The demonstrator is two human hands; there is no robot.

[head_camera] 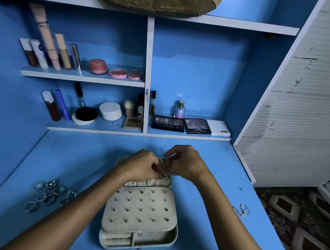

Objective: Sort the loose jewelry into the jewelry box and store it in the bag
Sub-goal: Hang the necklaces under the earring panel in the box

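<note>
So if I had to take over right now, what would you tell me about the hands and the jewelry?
Left hand and right hand both pinch a small jewelry piece over the open lid of the jewelry box, seemingly fastening it there; what kind of piece it is, I can't tell.
The box lies open on the blue desk, its stud panel holding several earrings.
Left to do: the loose rings to the box's left, the chain to its right. Then close the box and bag it; the woven bag on the top shelf may be the one.
</note>
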